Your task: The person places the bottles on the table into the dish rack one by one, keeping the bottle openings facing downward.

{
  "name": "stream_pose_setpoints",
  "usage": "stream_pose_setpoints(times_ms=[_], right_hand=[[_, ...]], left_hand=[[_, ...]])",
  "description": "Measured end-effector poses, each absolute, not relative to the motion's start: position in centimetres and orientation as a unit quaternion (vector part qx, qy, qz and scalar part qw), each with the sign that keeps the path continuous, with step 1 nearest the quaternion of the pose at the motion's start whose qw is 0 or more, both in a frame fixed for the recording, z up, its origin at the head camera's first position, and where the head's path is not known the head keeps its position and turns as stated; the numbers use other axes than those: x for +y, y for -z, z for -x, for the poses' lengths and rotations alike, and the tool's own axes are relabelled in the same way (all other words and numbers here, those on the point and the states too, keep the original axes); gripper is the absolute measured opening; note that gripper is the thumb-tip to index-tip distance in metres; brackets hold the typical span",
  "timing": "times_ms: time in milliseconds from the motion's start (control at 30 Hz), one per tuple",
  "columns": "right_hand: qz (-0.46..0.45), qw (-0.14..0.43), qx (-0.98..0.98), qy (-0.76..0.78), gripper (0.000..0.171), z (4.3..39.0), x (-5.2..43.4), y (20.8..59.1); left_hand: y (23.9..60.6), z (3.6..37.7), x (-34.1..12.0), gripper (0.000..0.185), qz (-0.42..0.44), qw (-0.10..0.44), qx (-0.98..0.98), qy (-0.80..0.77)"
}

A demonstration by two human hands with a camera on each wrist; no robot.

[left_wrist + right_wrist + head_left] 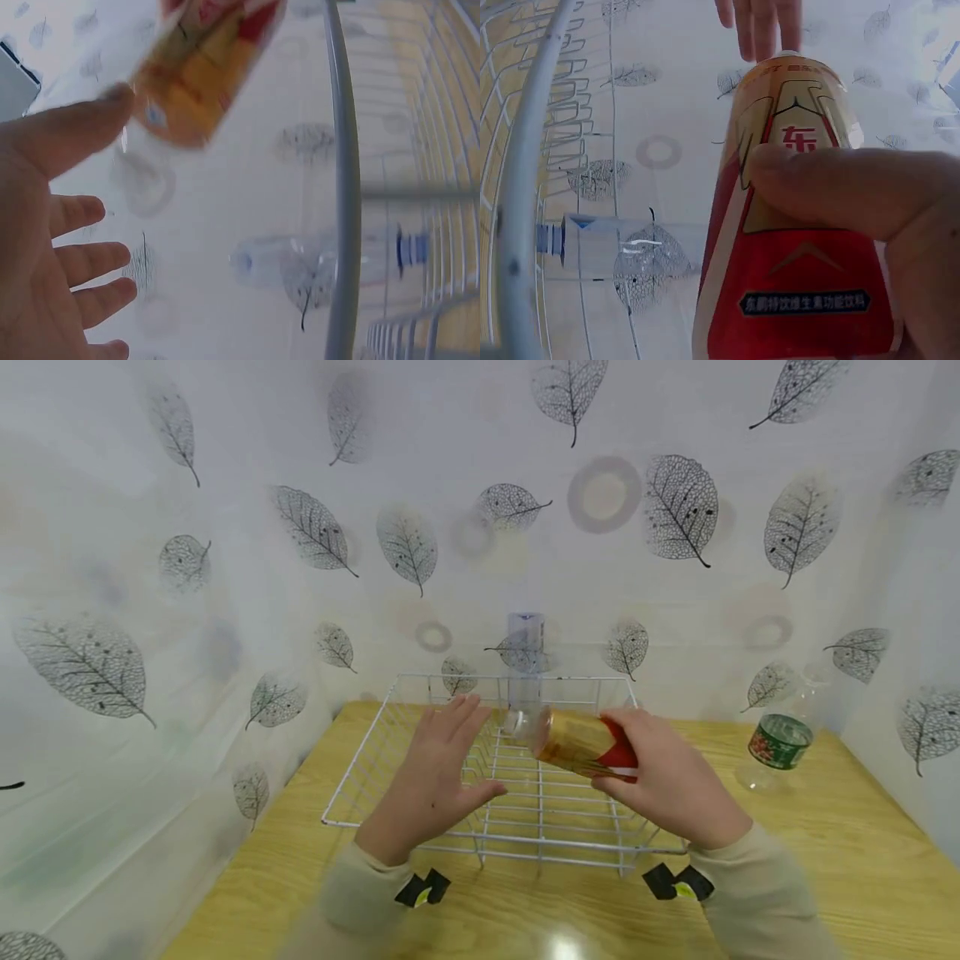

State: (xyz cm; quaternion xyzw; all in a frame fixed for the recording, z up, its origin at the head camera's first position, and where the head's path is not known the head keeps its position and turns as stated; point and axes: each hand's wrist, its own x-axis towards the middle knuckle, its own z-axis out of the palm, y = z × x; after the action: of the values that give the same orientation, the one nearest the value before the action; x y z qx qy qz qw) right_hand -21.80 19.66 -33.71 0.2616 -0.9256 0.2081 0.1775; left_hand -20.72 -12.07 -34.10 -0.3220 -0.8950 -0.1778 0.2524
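My right hand [667, 777] grips a gold and red bottle [583, 745] and holds it on its side over the white wire rack [480, 847]. In the right wrist view my thumb lies across the bottle [795, 225], whose label is gold above and red below. My left hand [438, 768] hovers open over the rack's left half, fingers straight, just left of the bottle's end. The left wrist view shows the open left hand [60, 232] beside the blurred bottle [195, 67]. A clear empty bottle [525, 664] with a blue cap stands upright at the rack's far side.
The rack sits on a light wooden table [825, 877] enclosed by leaf-patterned white sheeting. A clear bottle with a green label [780, 739] stands at the back right. Two black clips [423, 887] [675, 882] lie in front of the rack.
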Motion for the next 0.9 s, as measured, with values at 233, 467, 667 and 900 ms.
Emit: stream_pose_setpoints(times_ms=[233, 467, 667, 900], right_hand=[[-0.31, 0.241, -0.908, -0.144, 0.078, 21.3, 16.9, 34.6], [-0.348, 0.262, -0.891, -0.126, 0.082, 20.8, 15.4, 35.4], [-0.357, 0.275, -0.883, -0.126, 0.082, 20.7, 14.8, 35.9], [-0.367, 0.287, -0.875, -0.13, 0.074, 20.8, 14.2, 36.2]], left_hand=[[34.6, 19.7, -9.1, 0.095, 0.352, 0.288, -0.883, 0.119], [35.2, 19.1, -7.9, 0.089, 0.358, 0.274, -0.89, 0.062], [35.8, 19.0, -7.6, 0.09, 0.348, 0.271, -0.896, 0.049], [36.3, 19.2, -7.0, 0.086, 0.345, 0.279, -0.894, 0.061]])
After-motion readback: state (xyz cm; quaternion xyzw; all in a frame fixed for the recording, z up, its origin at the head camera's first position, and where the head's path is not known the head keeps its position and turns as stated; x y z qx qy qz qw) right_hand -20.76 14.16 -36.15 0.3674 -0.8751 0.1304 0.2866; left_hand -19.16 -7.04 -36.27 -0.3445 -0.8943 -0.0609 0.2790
